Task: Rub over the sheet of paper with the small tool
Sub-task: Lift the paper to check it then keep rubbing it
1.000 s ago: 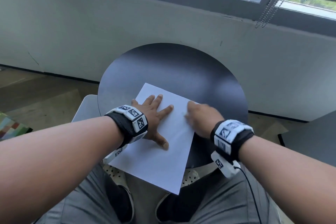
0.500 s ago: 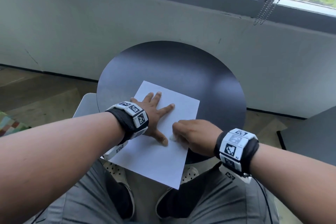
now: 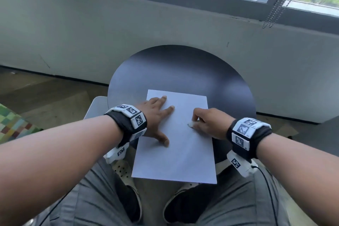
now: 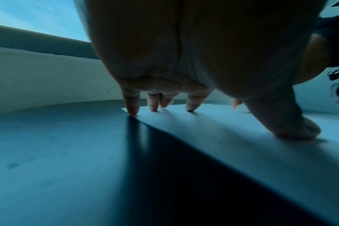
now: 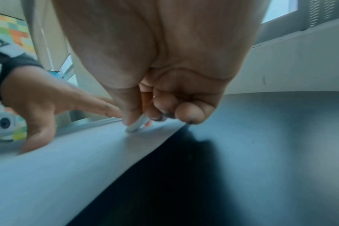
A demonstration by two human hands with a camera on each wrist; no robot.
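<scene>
Paper squared up, rubbing hand shifted

The sheet of paper [image 3: 176, 139] has turned straighter on the table; the right hand [image 3: 209, 124], apparently pinching the small tool [image 3: 190, 124], has moved rightward.

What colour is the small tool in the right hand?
White, much like the paper; the small tool shows best in the right wrist view.

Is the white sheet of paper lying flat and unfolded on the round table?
Flat and unfolded: the white sheet of paper shows no crease, though its near end overhangs the dark round table.

Sheet of paper [image 3: 176, 143] white, matt, smooth; round table [image 3: 183, 71] dark, smooth, faint sheen; small tool [image 5: 136, 125] white, smooth.
</scene>
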